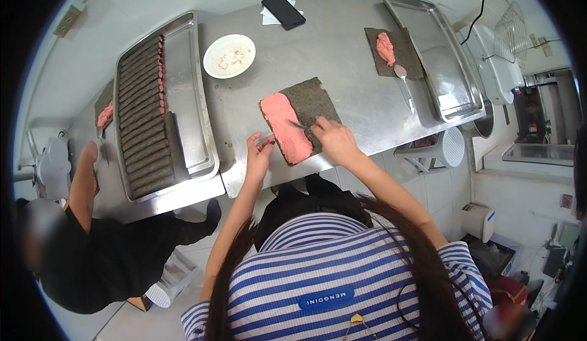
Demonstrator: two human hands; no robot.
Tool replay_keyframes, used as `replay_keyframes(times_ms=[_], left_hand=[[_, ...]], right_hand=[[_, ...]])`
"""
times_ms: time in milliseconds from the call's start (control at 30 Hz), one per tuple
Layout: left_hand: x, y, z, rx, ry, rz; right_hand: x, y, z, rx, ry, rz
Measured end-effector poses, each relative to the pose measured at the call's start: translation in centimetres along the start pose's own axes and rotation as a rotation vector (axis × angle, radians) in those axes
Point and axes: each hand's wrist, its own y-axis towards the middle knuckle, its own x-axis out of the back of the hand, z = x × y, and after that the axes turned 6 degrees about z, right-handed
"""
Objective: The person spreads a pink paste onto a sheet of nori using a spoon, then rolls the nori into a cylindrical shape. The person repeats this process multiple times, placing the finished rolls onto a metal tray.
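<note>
Black phone (284, 12) on white paper (267, 18), wall outlet (68, 21), white stool (452, 148)

A steel table (339, 44) stands beside a white wall (140, 4), tiles (437, 188) below.

The right hand (333, 139) grips a slim utensil (296, 124) against pink paste (282, 118) spread over the left part of a dark sheet (315, 101) on the steel counter (342, 41); whether it is a spoon or a knife is hard to tell. The left hand (261, 150), fingers parted, is at the sheet's left edge. Beyond stand a white bowl (221, 58) and a black phone (284, 12). To the left, a metal tray (185, 66) holds dark rolls (143, 121) in a row; to the right, a spoon (406, 90) lies beside another tray (435, 50).
</note>
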Motion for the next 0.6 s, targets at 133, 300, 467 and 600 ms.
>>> replay_keyframes(times_ms=[133, 300, 467, 600], left_hand=[[0.6, 0.5, 0.3, 0.009, -0.075, 0.037], [0.7, 0.5, 0.1, 0.004, -0.137, 0.067], [0.9, 0.5, -0.2, -0.003, -0.157, 0.096], [0.9, 0.6, -0.8, 0.033, -0.189, 0.130]], right_hand=[[-1.2, -1.5, 1.8, 0.083, -0.116, 0.017], [-0.7, -3.8, 3.2, 0.112, -0.141, 0.070], [2.0, -3.4, 3.2, 0.118, -0.018, 0.086], [1.2, -1.5, 2.6, 0.017, -0.025, 0.040]])
